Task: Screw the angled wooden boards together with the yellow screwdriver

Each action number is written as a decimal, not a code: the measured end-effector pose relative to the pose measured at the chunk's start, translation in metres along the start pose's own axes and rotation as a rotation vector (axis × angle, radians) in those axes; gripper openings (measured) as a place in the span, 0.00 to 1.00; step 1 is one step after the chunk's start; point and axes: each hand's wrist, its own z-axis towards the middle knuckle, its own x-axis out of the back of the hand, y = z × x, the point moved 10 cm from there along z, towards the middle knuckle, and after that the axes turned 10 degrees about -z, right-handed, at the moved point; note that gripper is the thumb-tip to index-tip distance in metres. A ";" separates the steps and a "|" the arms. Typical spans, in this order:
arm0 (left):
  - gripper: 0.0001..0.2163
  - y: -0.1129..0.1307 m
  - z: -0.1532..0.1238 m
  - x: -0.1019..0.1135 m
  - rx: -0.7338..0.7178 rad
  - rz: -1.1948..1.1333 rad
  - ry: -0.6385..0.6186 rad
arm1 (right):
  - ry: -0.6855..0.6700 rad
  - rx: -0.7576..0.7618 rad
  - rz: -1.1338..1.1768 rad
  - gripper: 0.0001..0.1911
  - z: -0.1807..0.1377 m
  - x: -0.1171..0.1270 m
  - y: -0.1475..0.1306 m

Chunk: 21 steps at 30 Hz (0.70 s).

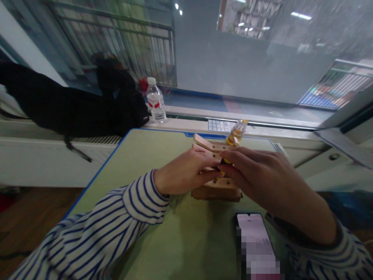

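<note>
Both hands meet over a wooden piece [217, 193] with pale slats [203, 141] that have small dark holes. My left hand [186, 169] comes in from the left, its thumb and fingers closed on a small black-and-yellow object [223, 161]. From the right, my right hand [259, 171] pinches the same object between thumb and fingers. Most of this object is hidden by the fingers, so its kind cannot be made out. The hands also cover the middle of the wooden piece.
A phone [256, 241] lies on the pale green table [157, 149] near my right forearm. Behind the wood is a clear container with yellow parts [237, 132]. A water bottle [156, 102] stands on the sill beside a black bag [87, 109], below the window [233, 58].
</note>
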 end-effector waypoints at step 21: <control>0.11 -0.007 0.001 -0.002 0.041 0.004 0.013 | -0.062 0.001 0.207 0.14 0.001 -0.007 0.006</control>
